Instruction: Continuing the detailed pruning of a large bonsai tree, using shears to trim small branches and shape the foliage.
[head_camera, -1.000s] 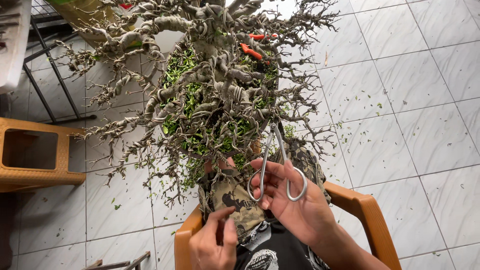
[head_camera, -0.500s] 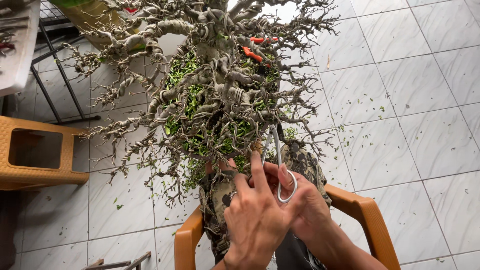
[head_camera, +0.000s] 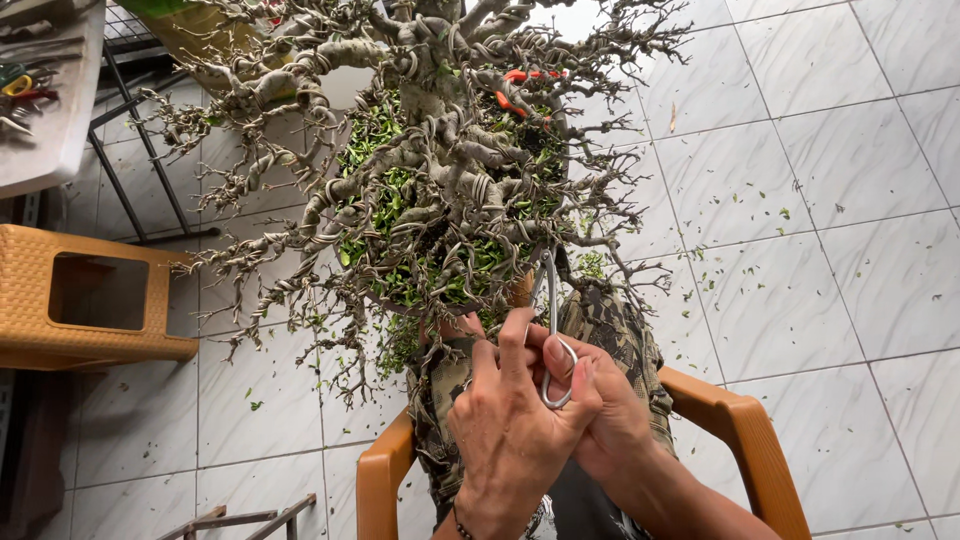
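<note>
I read the step in hand as trimming the wired bonsai tree (head_camera: 430, 190) with the metal shears (head_camera: 550, 330); the tree fills the frame from 9 to 1 o'clock, its trunk and branches bound in spiral wire, green leaves packed at its centre; the shears sit at 6 o'clock from the trunk, blades pointing up toward the lower foliage, loop handle down between both hands.

My right hand (head_camera: 610, 420) holds the loop handle, its grip clamped on the shears; my left hand (head_camera: 510, 420) lies over it from 9 o'clock, fingers (head_camera: 512, 345) closed against the handle and the right hand, so its grip is also clamped on the shears; I cannot tell whether the blades are apart or together, since twigs cross them.

An orange tool (head_camera: 515, 85) rests among the branches at 12 o'clock; an orange plastic chair (head_camera: 730, 420) surrounds my lap at 5 o'clock; a woven stool (head_camera: 90, 300) stands at 9 o'clock; a table (head_camera: 45, 120) carries tools at 10 o'clock; cut leaves speckle the tiled floor (head_camera: 800, 250).

In my judgement, the next move calls for settling the handle in one hand, then guiding the blade tips onto a single shoot clear of the wire.
</note>
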